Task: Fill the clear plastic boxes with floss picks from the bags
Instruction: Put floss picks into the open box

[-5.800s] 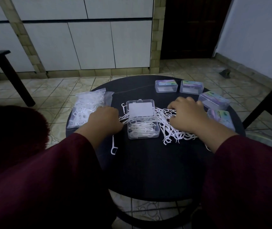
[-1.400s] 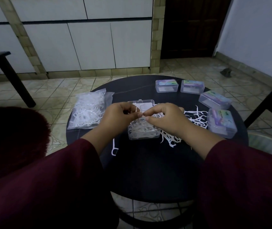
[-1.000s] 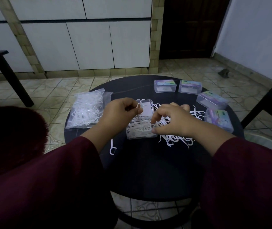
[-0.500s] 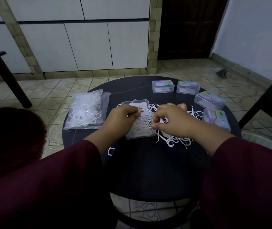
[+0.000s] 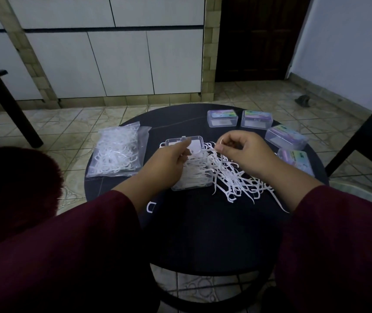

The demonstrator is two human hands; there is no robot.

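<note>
Seated at a round black surface (image 5: 203, 233), you work over an open clear plastic box (image 5: 191, 177) already holding a layer of white floss picks. Your left hand (image 5: 169, 162) hovers above the box's near-left corner, fingers curled around a few picks that show white beside the knuckles. Your right hand (image 5: 246, 152) is raised just right of the box's upright lid (image 5: 185, 141), thumb and forefinger pinching a single floss pick (image 5: 216, 149) by its curved head, the other fingers loosely folded. A loose heap of floss picks (image 5: 236, 179) spreads across the surface from the box's right side toward your right wrist, and one stray pick (image 5: 151, 207) lies near your left forearm. A clear bag of floss picks (image 5: 117, 152) rests flat at the surface's left edge. Four closed, labelled plastic boxes arc along the far right rim: two side by side at the back (image 5: 222, 118) (image 5: 256, 119), a third (image 5: 285, 137) and a fourth (image 5: 294, 158) nearer you. Dark red sleeves (image 5: 67, 256) fill the foreground.
</note>
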